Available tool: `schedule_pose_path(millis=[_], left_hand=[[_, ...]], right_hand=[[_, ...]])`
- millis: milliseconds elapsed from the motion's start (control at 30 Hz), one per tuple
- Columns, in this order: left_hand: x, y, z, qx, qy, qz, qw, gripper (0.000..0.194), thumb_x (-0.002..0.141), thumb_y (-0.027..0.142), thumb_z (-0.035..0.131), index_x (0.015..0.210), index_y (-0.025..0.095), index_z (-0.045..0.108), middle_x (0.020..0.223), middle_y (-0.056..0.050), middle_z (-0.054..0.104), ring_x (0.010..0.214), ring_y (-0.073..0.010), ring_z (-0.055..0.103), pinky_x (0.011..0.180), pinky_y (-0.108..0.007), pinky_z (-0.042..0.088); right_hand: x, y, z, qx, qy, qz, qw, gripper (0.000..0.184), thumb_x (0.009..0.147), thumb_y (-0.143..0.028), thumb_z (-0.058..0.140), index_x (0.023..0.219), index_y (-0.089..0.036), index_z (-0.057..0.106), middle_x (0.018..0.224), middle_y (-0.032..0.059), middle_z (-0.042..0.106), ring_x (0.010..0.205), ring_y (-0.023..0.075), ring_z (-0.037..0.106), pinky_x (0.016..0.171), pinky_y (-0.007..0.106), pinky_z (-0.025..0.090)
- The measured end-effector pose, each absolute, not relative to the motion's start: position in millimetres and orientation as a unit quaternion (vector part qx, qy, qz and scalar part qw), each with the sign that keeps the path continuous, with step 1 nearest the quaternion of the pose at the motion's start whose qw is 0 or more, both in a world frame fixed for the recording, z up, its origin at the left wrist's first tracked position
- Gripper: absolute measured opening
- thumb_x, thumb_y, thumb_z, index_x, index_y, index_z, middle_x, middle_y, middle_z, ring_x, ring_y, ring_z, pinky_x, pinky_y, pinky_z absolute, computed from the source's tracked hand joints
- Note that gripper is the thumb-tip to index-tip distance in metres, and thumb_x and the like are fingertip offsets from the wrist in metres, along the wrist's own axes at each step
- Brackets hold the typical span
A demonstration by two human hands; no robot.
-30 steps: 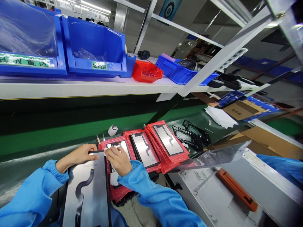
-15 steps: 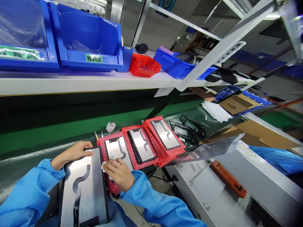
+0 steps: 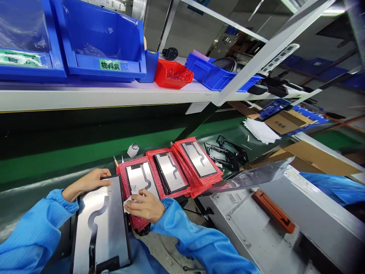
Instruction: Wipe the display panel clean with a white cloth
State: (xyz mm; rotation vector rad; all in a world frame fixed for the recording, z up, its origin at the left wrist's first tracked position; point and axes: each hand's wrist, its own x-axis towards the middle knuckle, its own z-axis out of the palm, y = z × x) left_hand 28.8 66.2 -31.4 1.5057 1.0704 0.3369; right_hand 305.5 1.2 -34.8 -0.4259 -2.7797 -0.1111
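Note:
A shiny display panel (image 3: 99, 224) with a dark curved flex cable lies in front of me, back side up. My left hand (image 3: 87, 182) grips its far left corner, fingers curled over the top edge. My right hand (image 3: 145, 206) is closed on a small white wipe (image 3: 127, 204) pressed against the panel's right edge. Just right of it, three similar panels (image 3: 171, 171) lie on red bubble wrap (image 3: 196, 186).
A small white bottle (image 3: 132, 150) stands behind the panels on the green belt (image 3: 57, 160). Black frames (image 3: 228, 152) and white sheets (image 3: 261, 131) lie further right. Blue bins (image 3: 102, 42) and a red bin (image 3: 172, 74) sit on the shelf above. A grey machine (image 3: 270, 217) and another person's blue sleeve (image 3: 336, 186) are at right.
My right hand with the wipe slid down the panel's right edge toward me, uncovering the nearest panel on the red wrap. My left hand stays on the top corner.

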Motion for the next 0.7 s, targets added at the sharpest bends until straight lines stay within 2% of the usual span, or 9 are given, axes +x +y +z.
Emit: schedule_pose_path(millis=[100,200,300,433,600,700], left_hand=[[26,67,-32,0.639,0.464,0.147,0.596,0.030,0.071,0.044,0.066,0.078,0.017,0.055,0.076,0.002,0.059,0.069,-0.0145,0.051,0.061,-0.023,0.037],[23,68,-32,0.630,0.470,0.146,0.601,0.031,0.072,0.045,0.065,0.081,0.017,0.055,0.078,0.001,0.060,0.068,-0.0146,0.052,0.059,-0.022,0.037],[22,69,-32,0.626,0.467,0.143,0.608,0.031,0.072,0.043,0.066,0.082,0.016,0.054,0.078,0.001,0.059,0.067,-0.0140,0.052,0.058,-0.022,0.037],[27,70,-28,0.625,0.464,0.140,0.611,0.030,0.073,0.041,0.066,0.079,0.016,0.051,0.073,0.002,0.057,0.063,-0.0125,0.048,0.056,-0.022,0.035],[31,70,-24,0.629,0.457,0.141,0.613,0.029,0.073,0.040,0.066,0.079,0.016,0.051,0.074,0.002,0.056,0.065,-0.0130,0.049,0.057,-0.022,0.036],[31,69,-27,0.632,0.454,0.142,0.611,0.029,0.073,0.040,0.065,0.079,0.016,0.050,0.074,0.002,0.056,0.066,-0.0131,0.049,0.057,-0.022,0.036]], right_hand=[[316,5,-32,-0.152,-0.975,-0.042,0.158,0.018,0.096,-0.014,0.047,0.106,-0.020,0.061,0.097,-0.0006,0.068,0.098,0.0148,0.052,0.072,0.032,0.036],[321,3,-34,-0.235,-0.955,-0.025,0.179,0.020,0.095,-0.011,0.046,0.107,-0.017,0.061,0.097,0.0043,0.067,0.093,0.0181,0.052,0.073,0.034,0.036],[317,-6,-38,-0.347,-0.906,0.074,0.233,0.018,0.094,-0.014,0.048,0.106,-0.021,0.061,0.097,0.0043,0.065,0.091,0.0192,0.052,0.074,0.034,0.036],[309,-17,-41,-0.366,-0.873,0.176,0.271,0.019,0.092,-0.015,0.052,0.106,-0.024,0.062,0.097,0.0032,0.064,0.094,0.0193,0.051,0.078,0.034,0.039],[304,-18,-45,-0.316,-0.909,0.099,0.254,0.022,0.093,-0.014,0.051,0.105,-0.027,0.063,0.100,0.0011,0.065,0.093,0.0178,0.052,0.076,0.034,0.036],[301,-17,-50,-0.278,-0.930,0.045,0.236,0.018,0.094,-0.014,0.051,0.105,-0.024,0.062,0.102,0.0009,0.066,0.092,0.0158,0.053,0.075,0.034,0.035]])
